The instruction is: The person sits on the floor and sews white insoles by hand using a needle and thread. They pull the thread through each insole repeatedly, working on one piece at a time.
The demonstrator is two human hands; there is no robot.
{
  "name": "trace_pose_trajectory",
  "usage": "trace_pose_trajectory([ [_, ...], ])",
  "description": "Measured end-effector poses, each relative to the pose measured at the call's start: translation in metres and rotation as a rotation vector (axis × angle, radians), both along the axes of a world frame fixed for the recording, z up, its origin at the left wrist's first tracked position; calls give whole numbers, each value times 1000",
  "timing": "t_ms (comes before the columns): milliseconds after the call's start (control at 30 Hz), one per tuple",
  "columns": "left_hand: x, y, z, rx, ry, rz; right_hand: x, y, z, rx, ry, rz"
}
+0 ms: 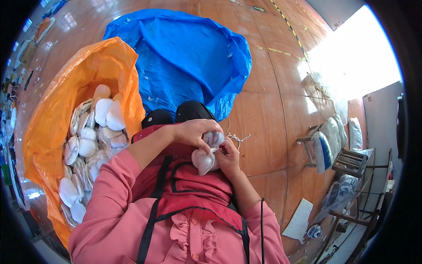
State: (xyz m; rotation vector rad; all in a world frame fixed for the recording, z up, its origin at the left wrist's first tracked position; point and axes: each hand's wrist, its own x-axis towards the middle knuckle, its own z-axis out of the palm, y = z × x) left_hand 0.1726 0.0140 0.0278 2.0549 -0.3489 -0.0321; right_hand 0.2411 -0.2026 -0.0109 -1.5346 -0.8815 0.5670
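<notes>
Above my lap, my left hand [196,133] curls its fingers and thumb round a small rounded grey-and-white thing [214,139], whose kind I cannot make out. Just below it hang soft white padded cups [203,162], like bra cups, bunched together. My right hand [229,159] closes on their right side, its fingertips close to the grey thing. The fingers partly hide where the cups and the grey thing meet. To the left, an open orange sack [57,114] holds many similar white cups [88,147], some paired.
A blue plastic sheet or sack [176,57] lies spread ahead of my knees on the brown floor [259,127]. White string [238,140] shows beyond my right hand. At right stand a small wooden stool [350,163], cushions [329,136] and a metal frame [365,215]. A white sheet [298,220] lies nearer.
</notes>
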Motion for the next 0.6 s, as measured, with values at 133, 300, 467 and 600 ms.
trace_pose_trajectory([
  [133,12,-4,7,52,80,-50,5,-16,7,-42,56,82],
  [300,8,-21,-17,-204,3,119,11,-20,18,-196,192,176],
  [467,12,-37,-25,-65,-103,315,14,-17,37,-337,236,258],
  [600,16,-42,-27,-16,-48,533,25,-17,35,-348,170,326],
])
